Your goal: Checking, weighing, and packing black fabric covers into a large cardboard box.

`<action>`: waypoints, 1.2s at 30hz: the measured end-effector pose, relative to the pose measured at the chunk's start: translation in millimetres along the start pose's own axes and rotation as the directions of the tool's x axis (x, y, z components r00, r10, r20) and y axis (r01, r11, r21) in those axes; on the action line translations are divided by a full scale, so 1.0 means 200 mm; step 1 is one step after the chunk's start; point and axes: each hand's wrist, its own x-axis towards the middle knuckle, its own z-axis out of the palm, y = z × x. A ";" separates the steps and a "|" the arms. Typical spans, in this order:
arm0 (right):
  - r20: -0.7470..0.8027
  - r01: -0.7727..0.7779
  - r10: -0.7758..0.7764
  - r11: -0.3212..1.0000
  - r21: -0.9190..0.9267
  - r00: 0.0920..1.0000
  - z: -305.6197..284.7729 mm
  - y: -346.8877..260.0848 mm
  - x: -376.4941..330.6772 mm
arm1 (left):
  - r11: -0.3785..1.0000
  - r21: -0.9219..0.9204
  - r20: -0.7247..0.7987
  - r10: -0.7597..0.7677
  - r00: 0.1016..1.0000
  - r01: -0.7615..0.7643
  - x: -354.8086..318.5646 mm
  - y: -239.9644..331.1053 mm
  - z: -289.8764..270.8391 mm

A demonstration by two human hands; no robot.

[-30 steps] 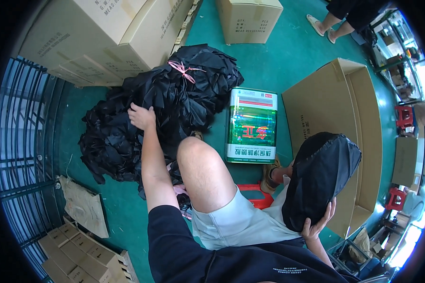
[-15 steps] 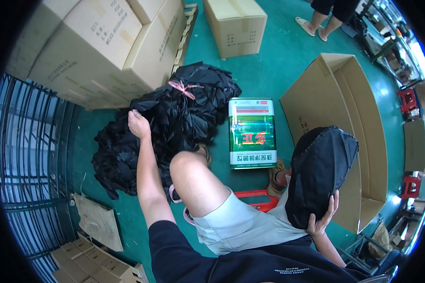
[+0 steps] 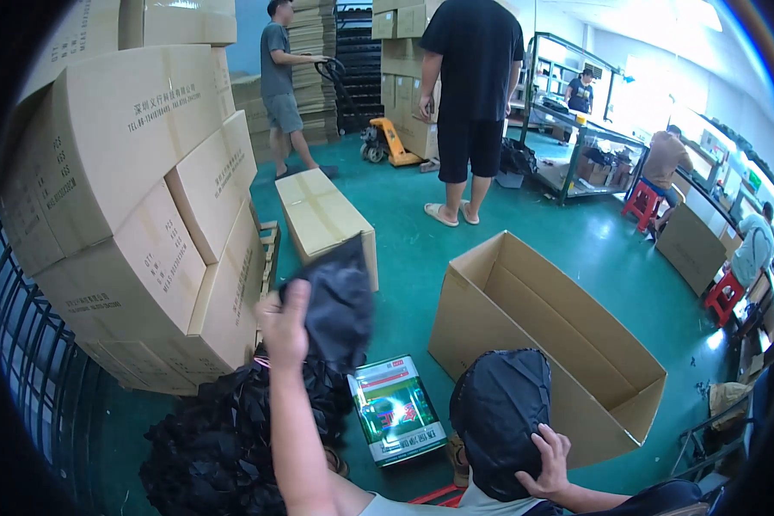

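Left hand point(image 3: 285, 331): thumb and fingers closed on a loose, thin black fabric piece point(image 3: 341, 305), raised above the floor at this hand's 2 o'clock; both are blurred, and where the fingertips end cannot be made out.
Right hand point(image 3: 549, 464): fingers moderately spread, gripping the lower right edge of a smooth, rounded black fabric bundle point(image 3: 500, 413) at its 11 o'clock; the bundle's far side is hidden.
Black heap: a large pile of crumpled black fabric pieces point(image 3: 202, 447) on the floor at the left hand's 7 o'clock, partly behind the forearm.
Pink tie: a thin pink strip point(image 3: 261, 361) just below the left hand, mostly hidden.
Metal can: a rectangular green-and-silver tin point(image 3: 378, 387) at the left hand's 4 o'clock, glare across its front.
Open carton: a long brown cardboard box point(image 3: 464, 322) at the right hand's 12 o'clock, partly behind the bundle.
Red plastic: a red plastic part point(image 3: 439, 496) between the right hand's 8 and 9 o'clock, largely covered; its shape cannot be told.
Closed carton: a long taped cardboard box point(image 3: 318, 206) at the left hand's 1 o'clock, its lower part behind the raised piece.
Standing person: someone in black clothes point(image 3: 473, 69) beyond, head cut off by the upper edge.
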 end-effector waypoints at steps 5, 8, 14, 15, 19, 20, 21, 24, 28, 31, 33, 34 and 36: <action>-0.138 0.053 -0.025 0.978 0.201 0.990 -0.10 -0.09 0.34 | 0.961 -0.190 0.394 -0.112 0.912 0.200 -0.18 0.17 0.19; 0.373 -0.282 0.046 0.743 0.608 0.927 -0.13 -0.19 0.61 | 0.954 -0.106 0.687 -0.134 0.714 0.281 -0.28 0.24 0.32; 0.681 -0.656 0.213 -0.184 0.732 0.700 -0.03 -0.52 0.87 | 0.971 -0.168 0.971 0.193 0.139 -0.173 -0.56 0.31 0.47; 0.543 -0.530 -0.270 -0.744 0.407 0.795 0.38 0.06 0.66 | 0.946 -0.266 0.961 0.276 0.031 -0.185 -0.60 0.43 0.54; 0.525 -0.583 -0.351 -0.718 0.381 0.775 0.26 -0.02 0.67 | 0.937 -0.256 0.967 0.247 -0.069 -0.236 -0.81 0.32 0.57; 0.517 -0.596 -0.373 -0.710 0.376 0.770 0.20 -0.06 0.68 | 0.920 -0.186 0.982 0.165 -0.091 -0.344 -0.81 0.32 0.58; 0.506 -0.603 -0.389 -0.703 0.376 0.769 0.14 -0.09 0.69 | 0.885 -0.123 0.991 0.083 -0.109 -0.449 -0.81 0.32 0.59; 0.476 -0.605 -0.407 -0.684 0.406 0.780 0.00 -0.16 0.68 | 0.914 -0.164 0.985 0.133 -0.107 -0.372 -0.76 0.34 0.60; 0.584 -0.588 -0.188 -0.500 0.635 0.790 0.05 -0.04 0.65 | 0.900 -0.119 0.993 0.107 -0.052 -0.418 -0.74 0.31 0.61; 0.521 -0.505 -0.092 -0.434 0.746 0.848 -0.02 -0.13 0.73 | 0.917 -0.132 0.987 0.158 0.040 -0.377 -0.68 0.27 0.59; 0.478 -0.483 0.191 -0.023 0.875 0.857 -0.06 -0.11 0.82 | 0.931 -0.161 0.962 0.223 0.161 -0.327 -0.60 0.26 0.56; 0.387 -0.408 0.160 0.128 0.904 0.908 -0.09 -0.04 0.85 | 0.915 -0.180 0.946 0.261 0.192 -0.361 -0.56 0.29 0.55; 0.346 -0.363 0.194 0.060 0.930 0.918 -0.17 0.01 0.87 | 0.939 -0.048 0.929 0.168 0.330 -0.342 -0.53 0.31 0.54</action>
